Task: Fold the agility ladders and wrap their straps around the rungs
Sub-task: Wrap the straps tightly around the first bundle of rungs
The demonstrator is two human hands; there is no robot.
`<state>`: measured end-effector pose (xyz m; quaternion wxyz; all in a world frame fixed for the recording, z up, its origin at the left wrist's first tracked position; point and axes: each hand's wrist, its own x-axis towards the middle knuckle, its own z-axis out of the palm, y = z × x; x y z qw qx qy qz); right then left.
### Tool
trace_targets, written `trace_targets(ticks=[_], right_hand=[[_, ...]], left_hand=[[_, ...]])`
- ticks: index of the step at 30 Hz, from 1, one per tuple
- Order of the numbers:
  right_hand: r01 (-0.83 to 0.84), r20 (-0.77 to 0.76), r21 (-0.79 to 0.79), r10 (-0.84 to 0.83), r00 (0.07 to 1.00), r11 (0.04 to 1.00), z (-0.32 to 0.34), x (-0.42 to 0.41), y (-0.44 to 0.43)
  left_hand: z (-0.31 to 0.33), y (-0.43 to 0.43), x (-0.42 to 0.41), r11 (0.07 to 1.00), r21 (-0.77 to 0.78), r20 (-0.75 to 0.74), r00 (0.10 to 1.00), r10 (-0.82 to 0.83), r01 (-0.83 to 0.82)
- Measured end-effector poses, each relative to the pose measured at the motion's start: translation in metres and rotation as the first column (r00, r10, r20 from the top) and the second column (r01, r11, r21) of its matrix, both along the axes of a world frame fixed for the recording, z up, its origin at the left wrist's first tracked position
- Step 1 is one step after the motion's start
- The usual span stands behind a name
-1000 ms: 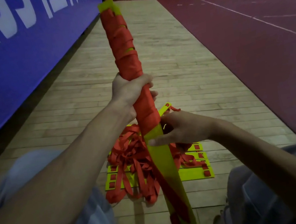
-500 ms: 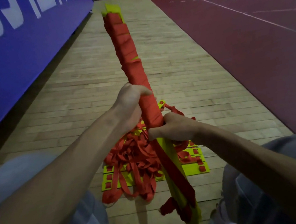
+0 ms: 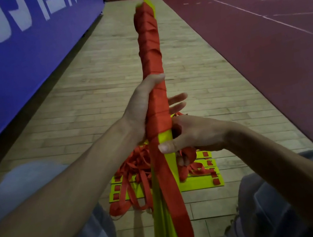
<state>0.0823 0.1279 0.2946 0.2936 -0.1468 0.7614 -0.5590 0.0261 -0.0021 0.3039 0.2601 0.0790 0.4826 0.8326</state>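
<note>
Wrapping step: left hand [image 3: 142, 110] braces the rung bundle [image 3: 150, 58], fingers [image 3: 177, 98] straight behind it; right hand [image 3: 194, 133] pinches its bare yellow part; next, wind the loose red strap [image 3: 175, 196] lower

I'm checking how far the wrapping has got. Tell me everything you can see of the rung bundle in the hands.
The rung bundle is a long stack of flat yellow rungs, plastic by the look of it, held nearly upright and leaning away from the camera. A red webbing strap spirals tightly over its upper part, leaving a yellow tip. Below the hands bare yellow shows, with the loose strap running down it. The left hand lies against its side, fingers straight behind it. The right hand pinches the yellow part, thumb in front.
</note>
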Motion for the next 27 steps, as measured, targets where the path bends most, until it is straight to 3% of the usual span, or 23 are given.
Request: trace_targets(ticks=[7,12,15,17,19,22,24,27], right_hand=[[-0.074,-0.068,0.16,0.086,0.994,0.984,-0.006,-0.014,0.019],[0.056,-0.214,0.268,0.003,0.977,0.962,-0.007,-0.017,0.021],[0.13,-0.365,0.455,0.051,0.93,0.881,-0.01,-0.019,0.017],[0.218,-0.464,0.551,0.078,0.883,0.806,-0.009,-0.02,0.017],[0.311,-0.513,0.515,-0.003,0.859,0.799,-0.007,-0.021,0.015],[0.388,-0.46,0.372,-0.195,0.866,0.843,-0.007,-0.021,0.007],[0.368,-0.42,0.368,-0.2,0.885,0.854,-0.009,-0.018,-0.001],[0.372,-0.427,0.431,-0.178,0.887,0.822,-0.014,-0.017,-0.002]], left_hand=[[0.008,-0.006,-0.01,0.998,-0.024,-0.059,0.996,0.06,-0.062],[0.012,-0.017,-0.022,0.993,-0.102,-0.003,0.998,0.065,-0.065],[0.008,-0.02,-0.027,0.979,-0.182,-0.003,0.996,0.093,-0.092],[0.005,-0.016,-0.027,0.941,-0.273,-0.074,0.98,0.186,-0.2],[0.001,-0.012,-0.028,0.852,-0.38,-0.243,0.928,0.283,-0.359],[-0.007,-0.009,-0.034,0.745,-0.443,-0.465,0.838,0.284,-0.499],[-0.012,-0.006,-0.037,0.728,-0.47,-0.477,0.837,0.267,-0.5],[-0.014,-0.001,-0.042,0.74,-0.491,-0.309,0.887,0.345,-0.459]])
